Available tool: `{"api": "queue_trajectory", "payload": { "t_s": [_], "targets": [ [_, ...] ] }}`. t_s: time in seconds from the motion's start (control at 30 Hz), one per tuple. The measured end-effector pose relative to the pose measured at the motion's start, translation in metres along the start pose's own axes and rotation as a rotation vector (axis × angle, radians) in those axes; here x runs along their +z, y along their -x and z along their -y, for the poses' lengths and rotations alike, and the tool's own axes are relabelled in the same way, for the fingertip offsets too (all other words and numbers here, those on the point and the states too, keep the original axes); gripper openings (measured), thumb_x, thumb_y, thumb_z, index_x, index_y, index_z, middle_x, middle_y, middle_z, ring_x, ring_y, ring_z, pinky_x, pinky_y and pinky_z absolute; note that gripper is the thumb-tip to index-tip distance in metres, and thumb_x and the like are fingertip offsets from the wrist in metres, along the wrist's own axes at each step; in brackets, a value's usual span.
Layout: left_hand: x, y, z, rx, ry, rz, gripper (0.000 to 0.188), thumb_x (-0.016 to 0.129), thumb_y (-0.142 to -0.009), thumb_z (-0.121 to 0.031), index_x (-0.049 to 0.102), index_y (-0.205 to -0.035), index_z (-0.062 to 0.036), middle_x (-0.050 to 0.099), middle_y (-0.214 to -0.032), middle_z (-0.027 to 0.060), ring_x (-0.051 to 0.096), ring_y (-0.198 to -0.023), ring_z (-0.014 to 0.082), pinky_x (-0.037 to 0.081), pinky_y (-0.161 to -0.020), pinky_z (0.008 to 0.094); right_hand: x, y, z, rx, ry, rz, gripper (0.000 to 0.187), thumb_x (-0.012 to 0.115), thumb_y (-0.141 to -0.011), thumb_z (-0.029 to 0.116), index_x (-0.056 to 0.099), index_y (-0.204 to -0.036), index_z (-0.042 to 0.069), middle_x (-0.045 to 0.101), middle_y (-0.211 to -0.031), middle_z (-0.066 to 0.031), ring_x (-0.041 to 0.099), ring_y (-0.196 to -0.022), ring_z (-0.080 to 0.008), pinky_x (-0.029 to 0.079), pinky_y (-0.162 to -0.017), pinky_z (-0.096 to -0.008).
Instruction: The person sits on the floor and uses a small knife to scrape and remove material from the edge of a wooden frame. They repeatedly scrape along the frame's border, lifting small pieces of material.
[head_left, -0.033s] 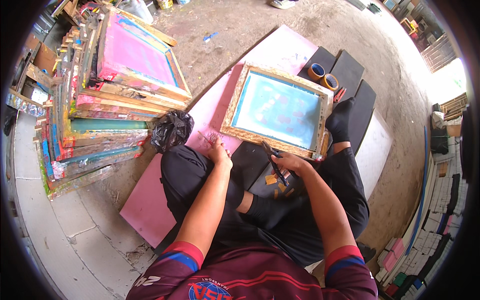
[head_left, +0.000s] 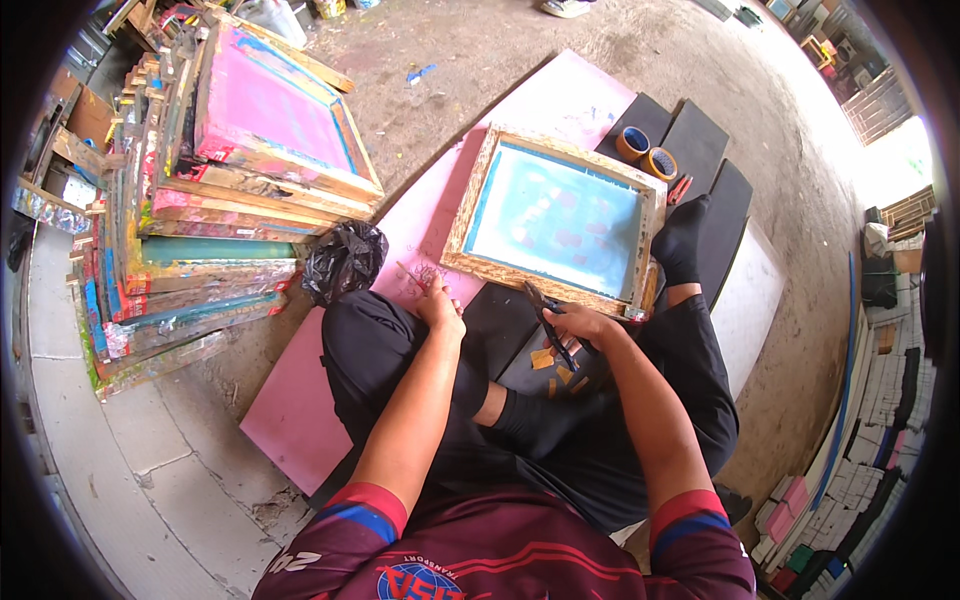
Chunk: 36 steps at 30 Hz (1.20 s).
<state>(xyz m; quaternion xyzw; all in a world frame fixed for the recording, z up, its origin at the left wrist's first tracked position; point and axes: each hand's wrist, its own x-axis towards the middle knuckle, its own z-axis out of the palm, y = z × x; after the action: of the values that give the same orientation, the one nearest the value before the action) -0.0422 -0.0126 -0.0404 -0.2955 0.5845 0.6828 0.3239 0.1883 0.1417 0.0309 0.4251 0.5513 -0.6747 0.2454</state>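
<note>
My left hand [head_left: 438, 305] is above the pink board [head_left: 290, 410], its fingers pinched together. Whatever they hold is too small to make out. In my right hand [head_left: 583, 327] is a slim black pliers-like tool [head_left: 541, 301], its far end near the lower edge of a framed screen; its exact kind is unclear. That wooden screen frame [head_left: 555, 283], with blue-white mesh [head_left: 560, 215], lies tilted in front of me. Small tan scraps [head_left: 542, 359] lie on a dark board below my right hand. A crumpled black plastic bag [head_left: 345, 262] sits left of my left hand.
Many paint-stained screen frames [head_left: 270, 110] are stacked at the left. Two tape rolls [head_left: 632, 143] and a red-handled tool [head_left: 680, 188] lie on black panels [head_left: 695, 140] beyond the frame. My crossed legs and socked feet [head_left: 682, 240] border the work area. Stacked materials [head_left: 860, 450] line the right side.
</note>
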Motion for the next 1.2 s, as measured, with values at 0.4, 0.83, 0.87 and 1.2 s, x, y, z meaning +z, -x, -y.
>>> {"api": "queue_trajectory", "payload": {
  "t_s": [0.4, 0.83, 0.87, 1.2],
  "targets": [
    [0.007, -0.002, 0.001, -0.017, -0.076, 0.054, 0.026, 0.07, -0.095, -0.037, 0.064, -0.102, -0.013, 0.058, -0.084, -0.0016, 0.045, -0.049, 0.0112, 0.037, -0.047, 0.0288, 0.002, -0.005, 0.011, -0.081, 0.328, -0.221, 0.052, 0.059, -0.1, 0.045, 0.068, -0.093, -0.005, 0.065, -0.068, -0.0136, 0.066, -0.054, -0.0225, 0.055, -0.051, -0.0394],
    [0.007, 0.019, 0.001, 0.003, -0.313, 0.386, 0.029, 0.074, -0.091, -0.035, 0.067, -0.089, -0.0067, 0.06, -0.071, 0.0016, 0.045, -0.039, 0.0078, 0.032, -0.035, 0.0253, 0.064, 0.002, -0.018, -0.367, 0.642, -0.745, 0.047, 0.061, -0.097, 0.046, 0.065, -0.099, -0.001, 0.07, -0.088, -0.0279, 0.069, -0.086, -0.0466, 0.055, -0.077, -0.0538],
    [0.009, 0.027, -0.002, -0.013, -0.374, 0.485, 0.029, 0.074, -0.092, -0.035, 0.068, -0.091, -0.0063, 0.061, -0.071, 0.002, 0.045, -0.039, 0.0073, 0.032, -0.035, 0.0247, 0.066, 0.005, -0.016, -0.393, 0.642, -0.732, 0.046, 0.062, -0.097, 0.046, 0.065, -0.099, 0.0, 0.07, -0.087, -0.0274, 0.069, -0.086, -0.0463, 0.055, -0.077, -0.0538],
    [0.008, 0.035, -0.004, -0.086, -0.486, 0.706, 0.029, 0.074, -0.095, -0.03, 0.057, -0.085, -0.0095, 0.054, -0.066, -0.0021, 0.045, -0.042, 0.0059, 0.031, -0.036, 0.0234, 0.066, 0.001, -0.006, -0.417, 0.607, -0.507, 0.049, 0.062, -0.096, 0.048, 0.068, -0.105, 0.0, 0.07, -0.084, -0.0259, 0.069, -0.086, -0.0452, 0.054, -0.078, -0.0524]
  ]
}}
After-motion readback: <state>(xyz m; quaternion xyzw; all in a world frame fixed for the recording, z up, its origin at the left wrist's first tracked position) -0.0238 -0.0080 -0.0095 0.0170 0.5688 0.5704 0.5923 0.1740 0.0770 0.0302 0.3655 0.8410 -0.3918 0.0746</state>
